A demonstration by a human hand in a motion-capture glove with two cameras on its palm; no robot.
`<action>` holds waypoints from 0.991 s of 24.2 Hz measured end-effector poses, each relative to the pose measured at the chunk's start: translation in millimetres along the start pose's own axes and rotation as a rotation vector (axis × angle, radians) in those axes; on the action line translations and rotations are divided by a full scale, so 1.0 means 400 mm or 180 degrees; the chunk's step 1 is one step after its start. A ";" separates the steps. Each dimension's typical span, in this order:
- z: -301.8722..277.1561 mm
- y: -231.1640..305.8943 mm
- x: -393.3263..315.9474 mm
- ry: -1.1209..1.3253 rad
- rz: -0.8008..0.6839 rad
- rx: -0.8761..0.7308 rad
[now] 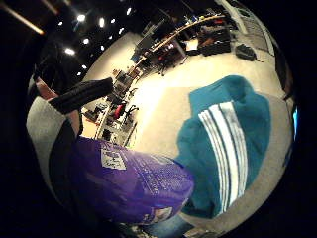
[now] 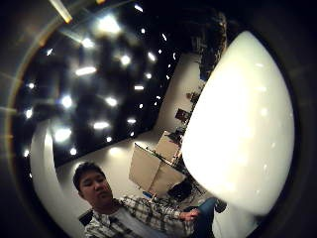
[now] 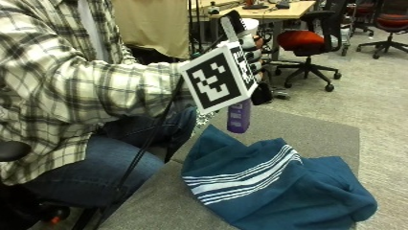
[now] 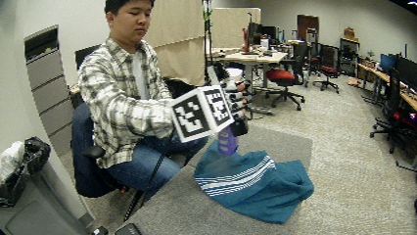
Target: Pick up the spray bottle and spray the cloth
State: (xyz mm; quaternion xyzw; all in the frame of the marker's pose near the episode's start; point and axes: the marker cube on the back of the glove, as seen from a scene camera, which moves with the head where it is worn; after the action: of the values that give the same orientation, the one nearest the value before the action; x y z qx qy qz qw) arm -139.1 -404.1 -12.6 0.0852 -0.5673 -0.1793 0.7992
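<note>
The gloved hand (image 3: pixel 250 45) curls round the purple bottle (image 3: pixel 238 116), holding it up over the table's near edge, above the blue cloth (image 3: pixel 274 187), probably lined up to spray.

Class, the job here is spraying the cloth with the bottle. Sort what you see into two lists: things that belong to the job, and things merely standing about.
Belongs to the job:
- purple spray bottle, held up above the cloth
- gloved right hand, gripping the bottle
- teal cloth with white stripes, crumpled on the grey table

Just standing about:
- red office chair
- wooden desk
- beige partition
</note>
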 end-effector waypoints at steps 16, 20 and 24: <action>0.251 -0.139 0.202 -0.0170 -0.0003 -0.0117; 0.266 -0.160 0.251 -0.0031 -0.0043 -0.0160; 0.281 -0.161 0.293 0.0100 -0.0081 -0.0263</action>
State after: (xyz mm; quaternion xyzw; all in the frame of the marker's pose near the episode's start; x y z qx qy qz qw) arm -222.6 -500.9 106.5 0.0621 -0.5457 -0.2113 0.8085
